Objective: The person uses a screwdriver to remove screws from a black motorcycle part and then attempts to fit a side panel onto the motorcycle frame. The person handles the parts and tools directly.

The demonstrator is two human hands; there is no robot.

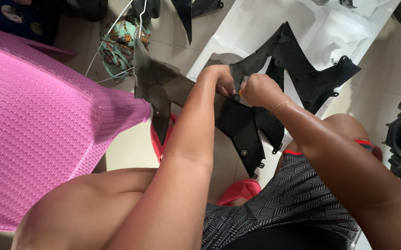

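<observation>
Looking down from the head camera, the left hand (222,79) and the right hand (256,90) both close on the black plastic panel (242,125) near the centre. A pink chair (38,125) stands at nine o'clock.

A black plastic panel (242,120) is seen over a white panel (265,28). Left of it, a pink chair (38,125) is embossed with a wavy pattern; below, grey zigzag-patterned shorts (293,199) are edged red.
</observation>
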